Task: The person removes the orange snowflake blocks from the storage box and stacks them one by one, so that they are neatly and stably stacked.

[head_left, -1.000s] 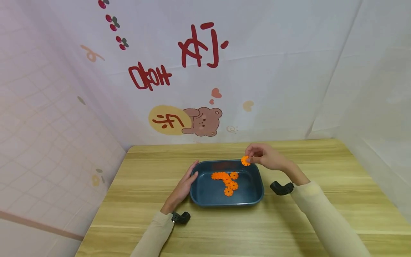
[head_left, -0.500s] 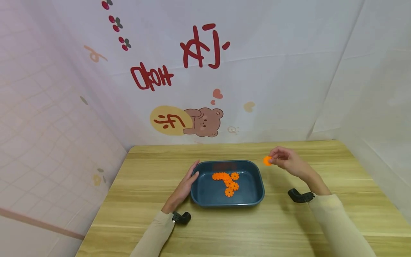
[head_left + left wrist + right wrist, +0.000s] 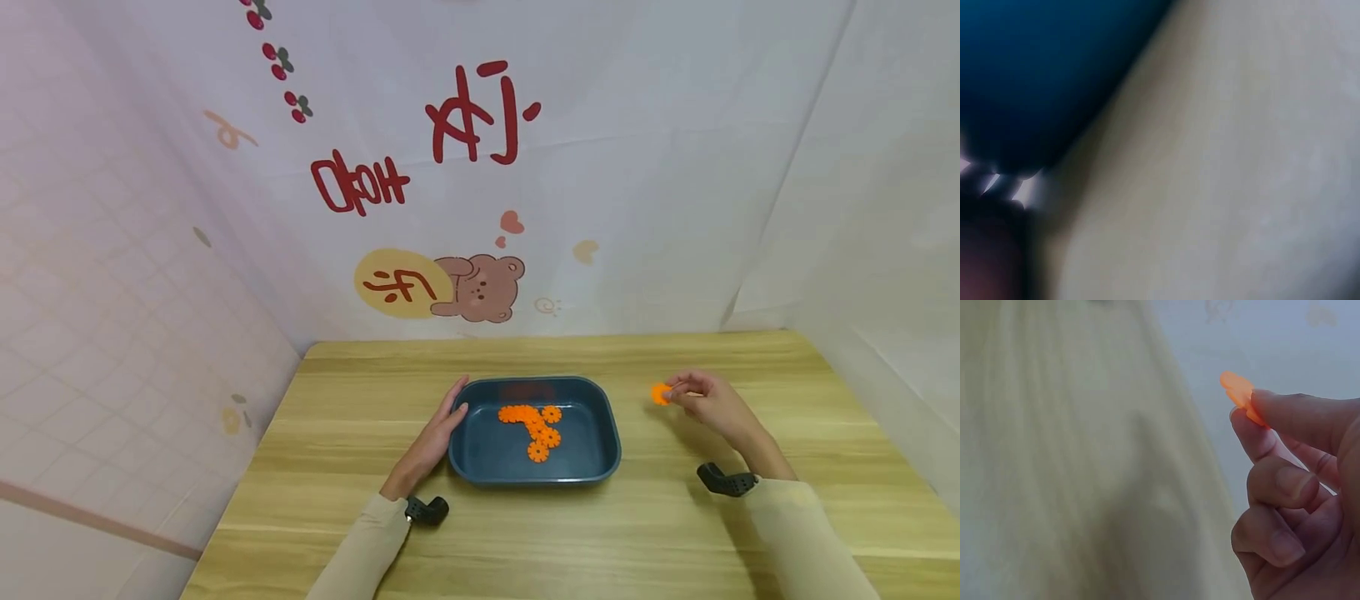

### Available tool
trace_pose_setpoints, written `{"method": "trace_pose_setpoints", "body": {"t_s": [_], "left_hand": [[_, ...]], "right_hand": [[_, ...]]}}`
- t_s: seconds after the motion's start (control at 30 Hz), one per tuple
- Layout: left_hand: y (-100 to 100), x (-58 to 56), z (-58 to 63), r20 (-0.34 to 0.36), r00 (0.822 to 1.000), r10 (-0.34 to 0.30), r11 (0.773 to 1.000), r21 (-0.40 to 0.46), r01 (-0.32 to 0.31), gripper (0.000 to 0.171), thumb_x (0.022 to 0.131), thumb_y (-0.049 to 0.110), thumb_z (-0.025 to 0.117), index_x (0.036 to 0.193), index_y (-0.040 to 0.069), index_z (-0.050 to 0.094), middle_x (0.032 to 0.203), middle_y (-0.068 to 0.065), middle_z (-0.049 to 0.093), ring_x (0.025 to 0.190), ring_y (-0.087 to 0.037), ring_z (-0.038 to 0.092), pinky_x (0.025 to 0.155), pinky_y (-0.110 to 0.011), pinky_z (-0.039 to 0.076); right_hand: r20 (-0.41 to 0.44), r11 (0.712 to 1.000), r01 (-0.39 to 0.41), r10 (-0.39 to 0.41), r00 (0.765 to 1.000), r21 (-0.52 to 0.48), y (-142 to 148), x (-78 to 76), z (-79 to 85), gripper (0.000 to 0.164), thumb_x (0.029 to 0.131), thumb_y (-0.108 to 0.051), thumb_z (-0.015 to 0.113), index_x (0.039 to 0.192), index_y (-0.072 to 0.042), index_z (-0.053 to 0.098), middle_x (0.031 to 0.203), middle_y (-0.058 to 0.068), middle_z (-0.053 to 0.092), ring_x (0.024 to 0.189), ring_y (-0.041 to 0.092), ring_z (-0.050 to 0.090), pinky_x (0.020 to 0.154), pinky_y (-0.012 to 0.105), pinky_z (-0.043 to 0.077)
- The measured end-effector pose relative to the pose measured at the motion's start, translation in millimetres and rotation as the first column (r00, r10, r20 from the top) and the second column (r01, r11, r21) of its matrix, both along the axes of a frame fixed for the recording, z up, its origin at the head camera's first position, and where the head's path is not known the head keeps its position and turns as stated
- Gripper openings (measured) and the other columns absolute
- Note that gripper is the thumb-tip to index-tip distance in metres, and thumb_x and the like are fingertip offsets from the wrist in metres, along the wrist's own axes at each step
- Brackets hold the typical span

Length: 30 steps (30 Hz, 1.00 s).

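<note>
A dark blue rectangular tray (image 3: pixel 536 481) rests on the table, with several orange notched interlocking discs (image 3: pixel 537 452) lying in a bent cluster inside. My left hand (image 3: pixel 430 443) holds the tray's left side, its thumb over the rim and its fingers along the outer wall. To the right of the tray, above the table, my right hand (image 3: pixel 708 407) pinches one orange notched disc (image 3: pixel 660 394) between thumb and index finger. In the right wrist view this disc (image 3: pixel 1238 390) is seen nearly edge-on, and the other fingers are curled. The left wrist view is blurred, showing the tray's side (image 3: pixel 1041 69).
The wood-grain table (image 3: pixel 525 542) ends at the back against a white cloth wall (image 3: pixel 645 192) printed with red characters and a bear. More cloth walls stand at left and right. A black wrist device (image 3: pixel 427 510) sits on each wrist.
My right hand has moved right from the tray's back right corner, then lower and nearer, still pinching the disc. The left hand keeps its hold on the tray.
</note>
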State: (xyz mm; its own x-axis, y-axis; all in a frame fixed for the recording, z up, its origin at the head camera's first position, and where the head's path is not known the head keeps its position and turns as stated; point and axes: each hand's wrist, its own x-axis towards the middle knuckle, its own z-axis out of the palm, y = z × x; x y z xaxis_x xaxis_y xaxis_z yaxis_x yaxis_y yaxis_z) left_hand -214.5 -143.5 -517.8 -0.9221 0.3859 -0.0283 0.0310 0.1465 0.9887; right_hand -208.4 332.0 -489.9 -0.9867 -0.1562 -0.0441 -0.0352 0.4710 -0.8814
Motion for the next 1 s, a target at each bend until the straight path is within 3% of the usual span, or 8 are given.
{"method": "trace_pose_setpoints", "body": {"t_s": [0.17, 0.2, 0.3, 0.47, 0.53, 0.77, 1.0], "left_hand": [[0, 1.3, -0.6, 0.002, 1.0, 0.005, 1.0, -0.006, -0.005, 0.054, 0.109, 0.034, 0.038, 0.159, 0.027, 0.02, 0.165, 0.005, 0.014, 0.152, -0.021, 0.007, 0.121, -0.053, 0.006], [0, -0.1, -5.4, -0.007, 1.0, 0.012, 1.0, -0.008, -0.012, 0.054, 0.108, 0.037, 0.038, 0.159, 0.028, 0.021, 0.165, 0.007, 0.015, 0.152, -0.02, 0.008, 0.121, -0.053, 0.007], [0, 0.5, -5.6, -0.008, 1.0, 0.013, 1.0, -0.007, -0.013, 0.055, 0.108, 0.036, 0.038, 0.159, 0.026, 0.02, 0.165, 0.006, 0.014, 0.152, -0.021, 0.007, 0.121, -0.053, 0.007], [0, 1.7, -5.5, -0.006, 1.0, 0.019, 1.0, -0.006, -0.019, 0.054, 0.108, 0.036, 0.038, 0.159, 0.029, 0.021, 0.165, 0.006, 0.014, 0.152, -0.022, 0.008, 0.121, -0.054, 0.007], [0, 2.0, -5.2, 0.0, 1.0, 0.023, 1.0, -0.006, -0.023, 0.053, 0.108, 0.036, 0.038, 0.158, 0.032, 0.022, 0.165, 0.007, 0.014, 0.152, -0.02, 0.009, 0.121, -0.053, 0.008], [1, 1.4, -5.6, -0.015, 1.0, 0.019, 1.0, -0.005, -0.019, 0.057, 0.108, 0.036, 0.038, 0.16, 0.023, 0.019, 0.166, 0.002, 0.013, 0.152, -0.025, 0.008, 0.121, -0.055, 0.007], [2, 2.5, -5.7, -0.02, 1.0, 0.013, 1.0, -0.002, -0.013, 0.055, 0.108, 0.038, 0.038, 0.159, 0.027, 0.02, 0.166, 0.001, 0.012, 0.153, -0.025, 0.006, 0.121, -0.055, 0.006]], "right_hand": [[-0.018, 0.999, 0.034, -0.033, 0.999, 0.043, 8, 5.1, -13.8, 0.025, 0.097, -0.014, 0.064, 0.115, 0.002, 0.06, 0.103, 0.016, 0.069, 0.074, 0.016, 0.057, 0.056, 0.024, 0.045], [-0.026, 0.998, 0.037, -0.035, 0.999, 0.056, 10, 6.0, -15.7, 0.024, 0.097, -0.014, 0.064, 0.114, 0.002, 0.06, 0.102, 0.015, 0.068, 0.076, 0.015, 0.058, 0.056, 0.024, 0.046], [-0.015, 0.996, 0.048, -0.048, 0.999, 0.069, 13, 7.5, -21.5, 0.023, 0.098, -0.015, 0.063, 0.114, 0.001, 0.06, 0.098, 0.012, 0.068, 0.068, 0.011, 0.053, 0.054, 0.024, 0.044], [0.005, 0.995, 0.067, -0.067, 0.998, 0.075, 18, 9.0, -28.8, 0.024, 0.099, -0.017, 0.061, 0.115, 0.0, 0.06, 0.096, 0.009, 0.067, 0.061, 0.01, 0.048, 0.052, 0.024, 0.044], [0.007, 0.995, 0.071, -0.072, 0.997, 0.074, 19, 9.6, -30.9, 0.024, 0.099, -0.016, 0.06, 0.115, 0.001, 0.059, 0.095, 0.008, 0.067, 0.06, 0.01, 0.047, 0.052, 0.025, 0.043], [0.015, 0.993, 0.099, -0.1, 0.995, 0.061, 19, 11.2, -35.5, 0.024, 0.097, -0.015, 0.063, 0.114, 0.002, 0.06, 0.088, 0.004, 0.067, 0.061, 0.008, 0.047, 0.052, 0.024, 0.043], [0.013, 0.992, 0.1, -0.102, 0.995, 0.076, 15, 14.8, -33.2, 0.023, 0.097, -0.015, 0.062, 0.114, 0.002, 0.061, 0.093, 0.008, 0.068, 0.062, 0.01, 0.047, 0.053, 0.025, 0.043]]}}
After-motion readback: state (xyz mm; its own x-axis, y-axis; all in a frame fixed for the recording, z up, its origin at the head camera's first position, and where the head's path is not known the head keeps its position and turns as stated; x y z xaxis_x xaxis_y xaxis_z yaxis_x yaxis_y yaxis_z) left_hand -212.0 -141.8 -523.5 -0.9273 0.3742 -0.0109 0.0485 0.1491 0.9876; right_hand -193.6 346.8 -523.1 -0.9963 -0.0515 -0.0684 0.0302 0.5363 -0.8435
